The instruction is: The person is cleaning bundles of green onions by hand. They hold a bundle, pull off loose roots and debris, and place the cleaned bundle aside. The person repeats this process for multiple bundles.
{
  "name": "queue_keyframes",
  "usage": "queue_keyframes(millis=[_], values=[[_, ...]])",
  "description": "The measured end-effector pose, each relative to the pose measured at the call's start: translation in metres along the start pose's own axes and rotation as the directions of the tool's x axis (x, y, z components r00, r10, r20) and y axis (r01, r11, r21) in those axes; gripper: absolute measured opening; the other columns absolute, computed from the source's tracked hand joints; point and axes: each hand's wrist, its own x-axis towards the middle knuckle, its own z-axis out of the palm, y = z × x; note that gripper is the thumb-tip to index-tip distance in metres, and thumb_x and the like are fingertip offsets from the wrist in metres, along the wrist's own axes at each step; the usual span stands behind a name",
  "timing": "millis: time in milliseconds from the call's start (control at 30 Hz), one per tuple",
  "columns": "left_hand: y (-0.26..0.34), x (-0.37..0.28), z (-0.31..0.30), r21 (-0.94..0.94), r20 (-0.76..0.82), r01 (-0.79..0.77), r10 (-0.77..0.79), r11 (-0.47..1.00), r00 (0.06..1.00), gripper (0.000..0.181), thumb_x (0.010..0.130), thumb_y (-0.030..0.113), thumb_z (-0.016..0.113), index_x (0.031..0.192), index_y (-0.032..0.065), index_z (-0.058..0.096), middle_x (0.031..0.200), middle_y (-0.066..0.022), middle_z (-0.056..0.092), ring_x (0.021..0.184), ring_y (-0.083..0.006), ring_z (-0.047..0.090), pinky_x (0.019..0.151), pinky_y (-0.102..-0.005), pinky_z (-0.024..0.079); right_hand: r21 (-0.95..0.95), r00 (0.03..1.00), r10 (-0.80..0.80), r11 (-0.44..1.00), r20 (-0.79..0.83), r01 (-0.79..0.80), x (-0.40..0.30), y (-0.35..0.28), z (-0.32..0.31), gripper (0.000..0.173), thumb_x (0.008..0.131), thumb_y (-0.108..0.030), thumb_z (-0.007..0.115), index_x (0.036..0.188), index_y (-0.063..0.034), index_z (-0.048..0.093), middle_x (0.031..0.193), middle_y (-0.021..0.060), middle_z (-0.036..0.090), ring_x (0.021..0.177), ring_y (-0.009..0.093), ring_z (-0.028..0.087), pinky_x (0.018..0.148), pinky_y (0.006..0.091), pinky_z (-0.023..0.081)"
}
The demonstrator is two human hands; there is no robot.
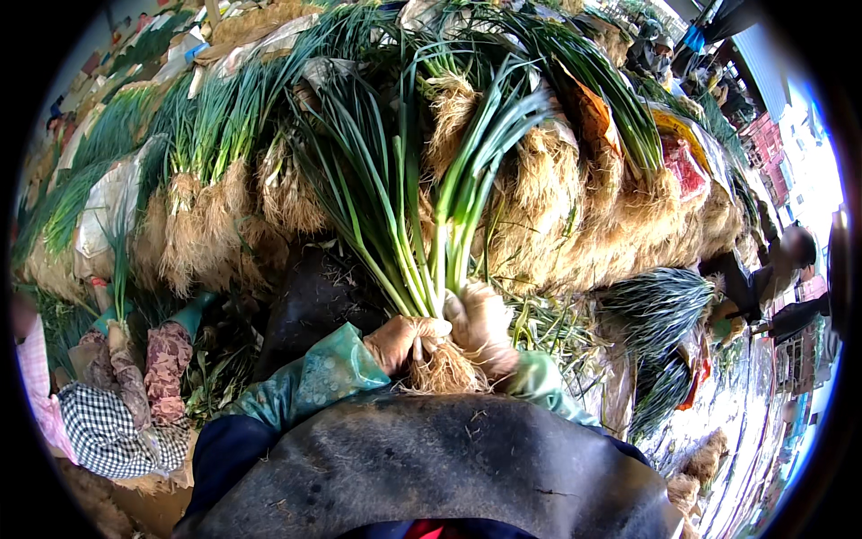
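Observation:
Just in front of my apron I hold a bunch of green onions, leaves up and roots down. My left hand (pixel 396 342) is closed around the white bases of the left stalks (pixel 409 283), with the thumb across them. Against it, my right hand (pixel 486 323), somewhat blurred, grips the thicker right stalks (pixel 450 252). Tangled pale roots (pixel 446 370) hang below and between both hands, close to the apron's upper edge. Some fingers are hidden behind the stalks. Green plastic oversleeves (pixel 330 367) cover my forearms.
A long heap of green onions (pixel 209 135) spans the far side, roots (pixel 579 222) facing me. Loose leaves (pixel 552 323) litter the ground. My dark apron (pixel 431 458) covers my lap. A person in a checked apron (pixel 121 428) sits left; another person (pixel 761 283) is right, near onion bundles (pixel 663 310).

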Motion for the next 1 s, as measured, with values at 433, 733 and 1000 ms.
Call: queue_keyframes(millis=[433,733,1000], values=[[0.092,-0.071,-0.053,-0.262,0.374,0.144,-0.037,0.954,0.927,0.069,0.074,0.017,0.06,0.131,-0.0172,0.041,0.11,-0.0269,0.06,0.101,-0.0343,0.061,0.093,-0.0465,0.051,0.101,0.782,-0.344,0.884,-0.52,0.456,0.063,0.045,-0.012,0.063,0.085,-0.031,0.072,0.133,-0.0011,0.047,0.123,0.0167,0.058,0.115,0.026,0.054,0.102,0.0398,0.041],[0.105,-0.144,-0.055,-0.234,0.384,0.265,-0.161,0.935,0.909,0.063,0.076,0.02,0.069,0.124,-0.015,0.049,0.104,-0.0245,0.063,0.091,-0.0332,0.067,0.08,-0.0384,0.055,-0.235,0.987,-0.105,0.963,0.124,0.132,0.077,0.116,0.061,0.035,0.097,-0.014,0.045,0.131,-0.0089,0.051,0.089,0.0234,0.065,0.064,0.026,0.064,0.06,0.0395,0.056],[0.079,-0.19,-0.101,0.131,0.288,0.196,-0.226,0.972,0.931,0.053,0.076,0.018,0.069,0.12,-0.0103,0.058,0.122,-0.0257,0.059,0.096,-0.0359,0.065,0.079,-0.0411,0.054,-0.095,0.957,-0.091,0.988,0.277,0.121,-0.006,0.048,-0.054,0.028,0.09,-0.018,0.059,0.117,-0.0131,0.067,0.079,0.0122,0.07,0.068,0.023,0.068,0.063,0.035,0.055]])
